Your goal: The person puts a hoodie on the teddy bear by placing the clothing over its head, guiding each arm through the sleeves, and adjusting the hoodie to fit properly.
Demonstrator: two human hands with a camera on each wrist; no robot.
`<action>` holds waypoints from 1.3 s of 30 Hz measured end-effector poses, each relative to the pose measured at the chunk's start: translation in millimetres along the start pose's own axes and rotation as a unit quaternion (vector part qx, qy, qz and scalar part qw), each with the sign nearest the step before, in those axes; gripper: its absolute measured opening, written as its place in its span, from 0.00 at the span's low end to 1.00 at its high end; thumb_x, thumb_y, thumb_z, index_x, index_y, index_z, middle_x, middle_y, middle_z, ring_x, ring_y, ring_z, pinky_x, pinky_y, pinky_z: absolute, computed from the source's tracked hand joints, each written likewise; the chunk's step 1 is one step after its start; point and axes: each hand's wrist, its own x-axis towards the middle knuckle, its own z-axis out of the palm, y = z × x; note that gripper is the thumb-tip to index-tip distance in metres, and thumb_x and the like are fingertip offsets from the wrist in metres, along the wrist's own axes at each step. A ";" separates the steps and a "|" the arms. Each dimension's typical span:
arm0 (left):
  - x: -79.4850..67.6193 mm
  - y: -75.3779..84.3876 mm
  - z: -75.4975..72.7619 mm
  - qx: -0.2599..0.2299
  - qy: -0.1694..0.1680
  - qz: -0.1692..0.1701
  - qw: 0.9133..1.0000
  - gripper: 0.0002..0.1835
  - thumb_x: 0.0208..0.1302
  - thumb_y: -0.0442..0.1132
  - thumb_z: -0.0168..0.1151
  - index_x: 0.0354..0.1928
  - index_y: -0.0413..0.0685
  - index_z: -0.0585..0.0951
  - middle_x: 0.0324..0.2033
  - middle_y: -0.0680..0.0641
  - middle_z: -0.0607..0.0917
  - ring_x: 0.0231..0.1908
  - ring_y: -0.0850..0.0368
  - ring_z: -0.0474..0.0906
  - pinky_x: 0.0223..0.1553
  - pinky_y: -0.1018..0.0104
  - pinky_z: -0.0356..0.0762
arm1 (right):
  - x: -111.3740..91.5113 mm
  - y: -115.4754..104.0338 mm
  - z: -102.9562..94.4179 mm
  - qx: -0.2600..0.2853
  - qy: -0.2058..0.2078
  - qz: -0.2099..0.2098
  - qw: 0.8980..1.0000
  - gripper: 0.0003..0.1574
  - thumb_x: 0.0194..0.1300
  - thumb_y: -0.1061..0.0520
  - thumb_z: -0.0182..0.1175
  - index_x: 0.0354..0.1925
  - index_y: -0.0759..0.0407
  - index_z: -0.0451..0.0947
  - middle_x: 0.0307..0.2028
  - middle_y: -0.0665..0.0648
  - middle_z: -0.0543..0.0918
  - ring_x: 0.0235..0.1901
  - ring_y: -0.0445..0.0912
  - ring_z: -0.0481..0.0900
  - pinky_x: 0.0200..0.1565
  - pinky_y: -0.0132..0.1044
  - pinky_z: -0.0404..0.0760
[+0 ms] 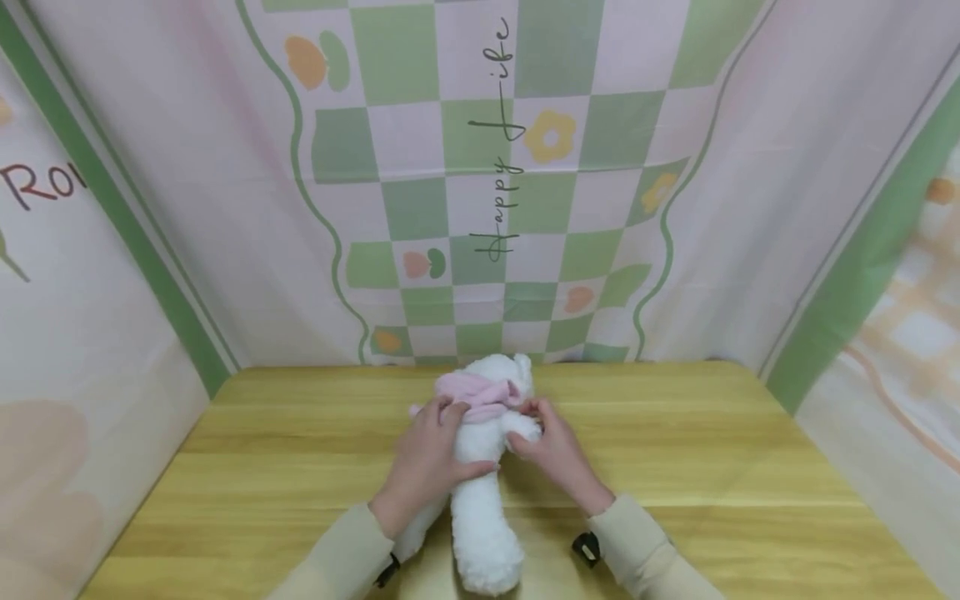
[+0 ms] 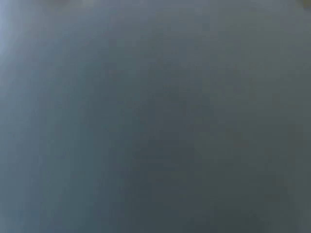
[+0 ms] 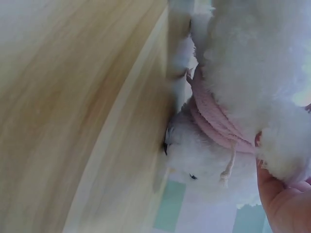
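Note:
A white fluffy plush toy (image 1: 486, 533) is stretched out on the table, its head toward the back wall and its legs toward me. Pink cloth with a cord (image 3: 227, 170) wraps its neck. In the right wrist view its face (image 3: 187, 162), with a dark eye, is turned toward the tabletop. My left hand (image 1: 426, 458) grips the toy's body, fingers at the pink cloth (image 1: 468, 390) and thumb across the back. My right hand (image 1: 553, 454) pinches the toy's right-side arm (image 1: 522, 427) between thumb and fingers. The left wrist view is a dark blur.
The wooden table (image 1: 645, 450) runs back to a green-and-white checked cloth wall (image 1: 480, 200). Printed cloth hangs at the left (image 1: 90, 333) and right (image 1: 915, 333) sides. A small black device (image 1: 587, 548) sits by my right sleeve cuff.

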 end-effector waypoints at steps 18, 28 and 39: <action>-7.6 8.8 21.8 0.037 0.107 0.044 0.993 0.15 0.47 0.36 0.73 0.35 0.54 0.78 0.48 0.45 0.79 0.48 0.47 0.80 0.28 0.60 0.83 | 5.1 11.4 -5.3 -0.081 -0.074 -0.124 0.986 0.20 0.53 0.61 0.68 0.46 0.63 0.78 0.45 0.61 0.81 0.46 0.50 0.77 0.46 0.33 0.78; -7.3 10.3 20.6 0.017 0.106 0.082 0.991 0.26 0.46 0.50 0.74 0.47 0.53 0.78 0.51 0.44 0.78 0.51 0.48 0.78 0.41 0.59 0.85 | 0.9 14.8 -1.0 -0.149 0.019 -0.128 0.980 0.20 0.49 0.66 0.67 0.43 0.63 0.76 0.43 0.61 0.76 0.46 0.52 0.76 0.49 0.49 0.80; -11.5 -26.3 6.2 -0.134 0.140 0.152 0.969 0.16 0.47 0.34 0.74 0.38 0.44 0.79 0.42 0.44 0.78 0.39 0.55 0.78 0.40 0.72 0.82 | -1.1 10.2 -7.9 -0.145 0.068 -0.349 0.923 0.16 0.45 0.68 0.71 0.35 0.57 0.82 0.39 0.55 0.81 0.43 0.48 0.76 0.47 0.32 0.76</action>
